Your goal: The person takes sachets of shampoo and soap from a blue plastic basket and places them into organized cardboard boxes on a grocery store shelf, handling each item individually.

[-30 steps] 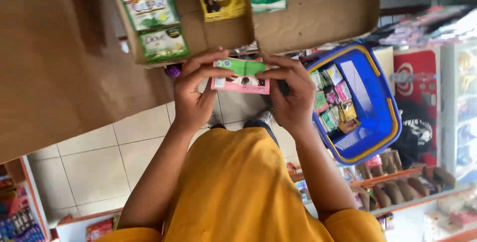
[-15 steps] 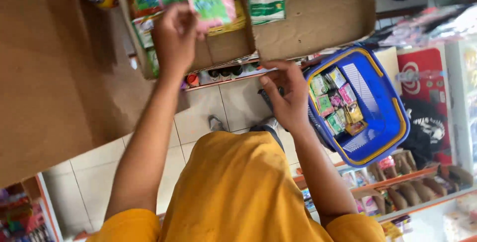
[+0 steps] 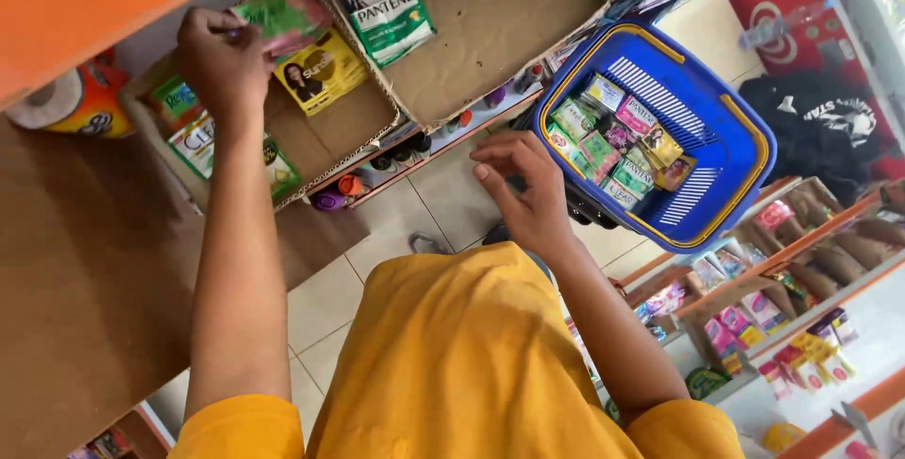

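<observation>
My left hand (image 3: 222, 58) is raised to the upper left and is shut on a green and pink sachet pack (image 3: 283, 14). It holds the pack over an open cardboard box (image 3: 339, 124) that contains a yellow sachet (image 3: 320, 73) and green and white sachets (image 3: 193, 143). My right hand (image 3: 528, 190) hangs in the middle with fingers loosely apart and holds nothing. It is just left of a blue shopping basket (image 3: 745, 139), in which several small sachets (image 3: 617, 143) lie.
A second cardboard box (image 3: 509, 25) to the right holds a white and green sachet (image 3: 386, 7). A wrapped paper roll (image 3: 66, 106) stands on the brown shelf (image 3: 85, 308). Small bottles (image 3: 415, 143) line a lower shelf. Stocked racks (image 3: 773, 299) fill the right.
Both hands held the sachet pack at the centre. My left hand then carried it up and left over the box, and my right hand let go and stayed by the basket.
</observation>
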